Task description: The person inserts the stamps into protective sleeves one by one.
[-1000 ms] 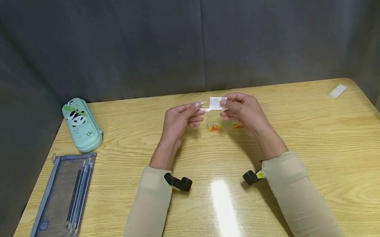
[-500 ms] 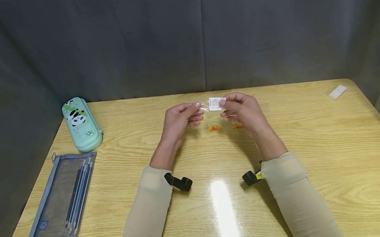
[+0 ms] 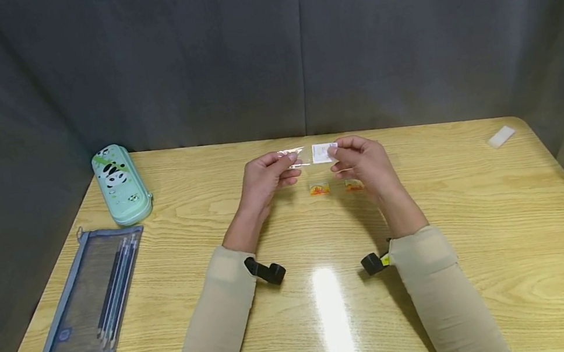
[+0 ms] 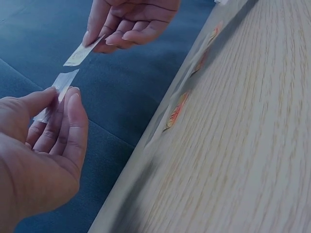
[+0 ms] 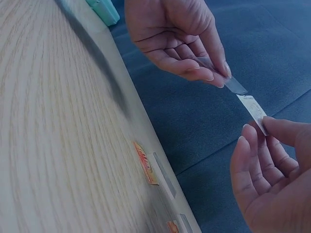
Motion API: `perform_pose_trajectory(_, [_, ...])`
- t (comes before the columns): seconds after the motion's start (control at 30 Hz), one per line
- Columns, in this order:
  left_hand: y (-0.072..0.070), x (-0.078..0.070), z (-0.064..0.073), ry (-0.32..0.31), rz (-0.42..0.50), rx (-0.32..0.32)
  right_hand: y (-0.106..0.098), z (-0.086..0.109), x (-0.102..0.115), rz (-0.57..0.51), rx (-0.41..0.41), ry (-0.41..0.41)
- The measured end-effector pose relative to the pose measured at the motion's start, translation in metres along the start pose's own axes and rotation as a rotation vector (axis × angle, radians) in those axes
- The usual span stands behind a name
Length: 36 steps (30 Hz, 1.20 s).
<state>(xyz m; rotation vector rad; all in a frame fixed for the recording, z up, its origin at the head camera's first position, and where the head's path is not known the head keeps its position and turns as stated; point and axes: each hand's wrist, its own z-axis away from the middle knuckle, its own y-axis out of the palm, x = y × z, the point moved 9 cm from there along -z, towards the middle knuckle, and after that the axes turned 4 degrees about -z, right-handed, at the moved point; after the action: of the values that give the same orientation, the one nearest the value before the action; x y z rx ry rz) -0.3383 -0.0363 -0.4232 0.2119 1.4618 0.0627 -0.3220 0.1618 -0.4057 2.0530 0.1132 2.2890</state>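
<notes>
My left hand (image 3: 267, 176) pinches a small clear plastic sleeve (image 3: 303, 153) between thumb and fingers. Facing it, my right hand (image 3: 364, 164) pinches a small white printed card (image 3: 320, 153) by its right end. In the left wrist view a narrow gap separates the sleeve (image 4: 63, 83) from the card (image 4: 77, 56). Both are held up over the far part of the table. Below the hands lie two small pieces with orange and red print, the left one (image 3: 319, 188) and the right one (image 3: 353, 185), each seemingly with clear plastic at its far side.
On the left stand a mint panda pencil case (image 3: 121, 184) and, nearer, a blue mesh zip pouch (image 3: 78, 306) with several pencils inside. A small white block (image 3: 501, 136) lies at the far right of the wooden table (image 3: 522, 240). Dark curtains (image 3: 194, 63) hang behind.
The card has shifted slightly right, and a small gap now shows between it and the sleeve. More of the sleeve shows, lying flatter in my left fingers. The pieces on the table stayed put.
</notes>
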Motion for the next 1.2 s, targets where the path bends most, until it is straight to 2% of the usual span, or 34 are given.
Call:
perform_pose_trajectory(0.27, [0.0016, -0.0034, 0.0013, 0.023, -0.020, 0.011, 0.0025, -0.0003, 0.0007, 0.028, 0.021, -0.005])
perform_pose_trajectory(0.5, [0.0025, -0.0058, 0.0019, 0.040, -0.045, 0.007, 0.0014, -0.0006, 0.0024, 0.047, 0.006, -0.018])
perform_pose_trajectory(0.87, [0.0032, -0.0039, 0.0030, 0.044, -0.055, 0.016, -0.0041, 0.0006, 0.0036, 0.043, -0.034, -0.032])
perform_pose_trajectory(1.2, [0.0036, -0.0034, 0.0026, 0.027, -0.053, 0.005, -0.0013, 0.0016, 0.0050, 0.085, -0.029, -0.026])
